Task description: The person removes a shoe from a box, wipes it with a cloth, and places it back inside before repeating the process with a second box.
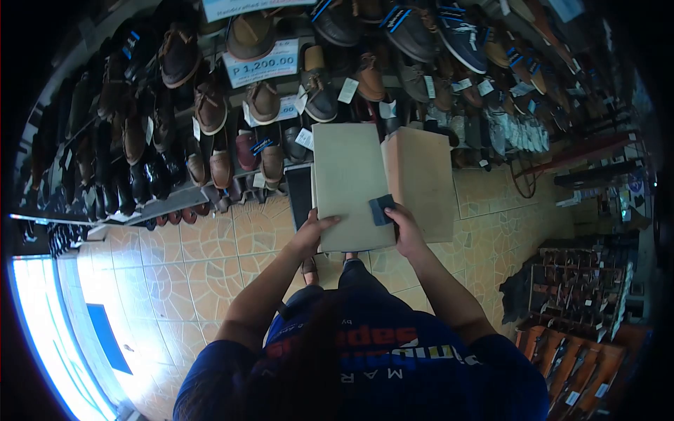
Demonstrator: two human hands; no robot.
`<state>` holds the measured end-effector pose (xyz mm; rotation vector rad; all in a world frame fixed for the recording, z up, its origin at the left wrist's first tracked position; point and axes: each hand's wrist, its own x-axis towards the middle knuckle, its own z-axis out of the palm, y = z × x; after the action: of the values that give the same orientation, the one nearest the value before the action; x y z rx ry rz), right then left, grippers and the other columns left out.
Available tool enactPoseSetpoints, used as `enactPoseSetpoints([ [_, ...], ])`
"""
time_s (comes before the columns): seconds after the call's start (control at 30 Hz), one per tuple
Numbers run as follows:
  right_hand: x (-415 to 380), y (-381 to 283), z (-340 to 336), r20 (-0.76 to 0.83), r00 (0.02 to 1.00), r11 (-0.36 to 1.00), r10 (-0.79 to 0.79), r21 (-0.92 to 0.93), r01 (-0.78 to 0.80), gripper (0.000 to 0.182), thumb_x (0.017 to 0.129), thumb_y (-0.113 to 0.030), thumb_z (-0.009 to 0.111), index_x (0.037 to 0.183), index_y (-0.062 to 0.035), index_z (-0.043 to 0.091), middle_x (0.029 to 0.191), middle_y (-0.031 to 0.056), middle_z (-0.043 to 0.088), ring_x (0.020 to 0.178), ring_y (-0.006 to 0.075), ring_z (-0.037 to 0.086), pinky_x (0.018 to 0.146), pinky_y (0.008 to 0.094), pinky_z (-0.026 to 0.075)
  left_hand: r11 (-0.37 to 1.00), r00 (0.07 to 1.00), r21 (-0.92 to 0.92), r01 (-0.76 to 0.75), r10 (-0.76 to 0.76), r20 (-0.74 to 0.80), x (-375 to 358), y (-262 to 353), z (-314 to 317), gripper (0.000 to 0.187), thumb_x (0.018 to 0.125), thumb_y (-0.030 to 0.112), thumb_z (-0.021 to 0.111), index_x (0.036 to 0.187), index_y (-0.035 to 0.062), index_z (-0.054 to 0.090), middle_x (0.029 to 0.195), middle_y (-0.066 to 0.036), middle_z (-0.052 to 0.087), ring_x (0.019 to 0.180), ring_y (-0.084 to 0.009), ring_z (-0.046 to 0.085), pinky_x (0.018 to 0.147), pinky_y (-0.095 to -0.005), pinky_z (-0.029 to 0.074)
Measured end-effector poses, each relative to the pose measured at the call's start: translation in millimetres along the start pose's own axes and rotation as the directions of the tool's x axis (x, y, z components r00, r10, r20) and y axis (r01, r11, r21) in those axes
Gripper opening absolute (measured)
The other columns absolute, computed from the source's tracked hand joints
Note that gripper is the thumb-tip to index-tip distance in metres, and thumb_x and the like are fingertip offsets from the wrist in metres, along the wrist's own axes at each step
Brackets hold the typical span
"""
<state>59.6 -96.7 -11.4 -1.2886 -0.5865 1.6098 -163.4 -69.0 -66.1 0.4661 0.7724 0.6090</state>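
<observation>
A pale, flat box [349, 175] is held in front of my body. My left hand [312, 233] grips its left edge, with the thumb lying on the top face. At its right edge, my right hand [406, 228] pinches a small dark cloth or pad [382, 210] against the box. Another tan box [425, 182], with a raised side, stands just to the right, partly behind the pale one. A dark flat panel [300, 203] shows at the left of the pale box.
Shelves of shoes [263, 102] with price signs [263, 63] run across the front and left. The tiled floor [210, 245] lies below. A rack of belts [579, 288] and a wooden display [572, 365] stand at the right. A bright doorway [60, 337] is at the left.
</observation>
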Motion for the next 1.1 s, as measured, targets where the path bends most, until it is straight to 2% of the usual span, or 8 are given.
enactPoseSetpoints([
  [0.23,-52.0,-79.4,-41.0,-0.218,0.933,0.956,-0.287,-0.006,0.292,0.033,0.082,-0.022,0.054,0.106,0.0009,0.056,0.098,0.0078,0.061,0.090,0.0159,0.058,0.081,0.0283,0.043,0.940,0.980,0.292,-0.175,0.139,0.140,40.1,32.4,105.3,0.084,0.077,0.027,0.066,0.135,-0.0010,0.012,0.130,-0.020,0.036,0.121,-0.0291,0.038,0.099,-0.0405,0.034],
  [0.5,-27.0,-83.6,-125.7,-0.303,0.923,0.971,-0.235,-0.040,0.234,0.030,0.081,-0.022,0.057,0.101,0.0000,0.057,0.093,0.0075,0.061,0.086,0.0165,0.058,0.077,0.0293,0.046,0.968,0.978,0.236,-0.089,0.040,0.203,99.7,5.0,157.0,0.082,0.081,0.039,0.060,0.136,0.0006,0.013,0.135,-0.017,0.032,0.124,-0.0283,0.035,0.100,-0.0412,0.033],
  [0.6,-10.8,-62.7,-141.2,-0.269,0.934,0.970,-0.237,-0.118,0.213,0.026,0.080,-0.019,0.057,0.098,0.0005,0.057,0.088,0.0067,0.060,0.082,0.0161,0.058,0.075,0.0290,0.045,0.997,0.991,0.066,0.033,-0.041,0.131,117.4,-16.5,127.8,0.064,0.089,0.048,0.041,0.136,0.0091,0.025,0.136,-0.010,0.034,0.122,-0.0258,0.038,0.100,-0.0410,0.031],
  [0.73,-32.9,-109.4,-110.3,-0.168,0.970,0.955,-0.177,0.211,0.211,0.026,0.081,-0.015,0.053,0.101,0.0001,0.055,0.092,0.0067,0.061,0.084,0.0162,0.058,0.079,0.0290,0.045,0.985,0.995,0.165,0.049,-0.062,0.077,119.1,-18.1,115.5,0.057,0.092,0.044,0.036,0.137,0.0102,0.025,0.131,-0.010,0.041,0.122,-0.0245,0.040,0.096,-0.0421,0.038],
  [0.83,-44.2,-146.0,-92.9,-0.088,0.948,0.917,-0.305,0.241,0.317,0.027,0.080,-0.016,0.052,0.102,-0.0004,0.055,0.096,0.0079,0.061,0.088,0.0167,0.058,0.082,0.0294,0.044,0.957,0.997,0.291,0.004,-0.027,0.075,126.9,-16.0,120.0,0.063,0.089,0.042,0.046,0.138,0.0117,0.022,0.132,-0.012,0.040,0.122,-0.0256,0.039,0.097,-0.0414,0.037],
  [0.93,-61.5,-188.7,-90.4,-0.175,0.890,0.822,-0.422,0.340,0.457,0.032,0.079,-0.017,0.052,0.106,0.0006,0.054,0.101,0.0092,0.060,0.093,0.0173,0.056,0.086,0.0307,0.043,0.915,0.999,0.405,-0.002,-0.013,0.034,140.8,-13.0,132.9,0.074,0.084,0.034,0.057,0.140,0.0103,0.015,0.132,-0.014,0.039,0.122,-0.0254,0.040,0.097,-0.0397,0.037],
  [1.03,-82.3,-218.2,-125.4,-0.149,0.795,0.785,-0.589,0.129,0.606,0.036,0.077,-0.018,0.053,0.108,0.0022,0.054,0.102,0.0089,0.057,0.095,0.0174,0.054,0.087,0.0320,0.041,0.888,0.994,0.455,0.064,-0.016,-0.109,130.1,4.0,154.1,0.089,0.073,0.014,0.063,0.140,0.0027,0.008,0.124,-0.015,0.044,0.113,-0.0243,0.046,0.095,-0.0348,0.038],
  [1.1,-91.0,-226.8,-148.9,-0.074,0.712,0.714,-0.698,-0.148,0.684,0.034,0.075,-0.016,0.055,0.101,0.0040,0.056,0.103,0.0098,0.056,0.095,0.0181,0.054,0.086,0.0305,0.039,0.956,0.997,0.292,-0.037,0.055,-0.054,140.3,-6.8,139.9,0.059,0.074,0.010,0.053,0.130,0.0097,0.035,0.110,-0.008,0.052,0.096,-0.0197,0.052,0.078,-0.0325,0.044],
])
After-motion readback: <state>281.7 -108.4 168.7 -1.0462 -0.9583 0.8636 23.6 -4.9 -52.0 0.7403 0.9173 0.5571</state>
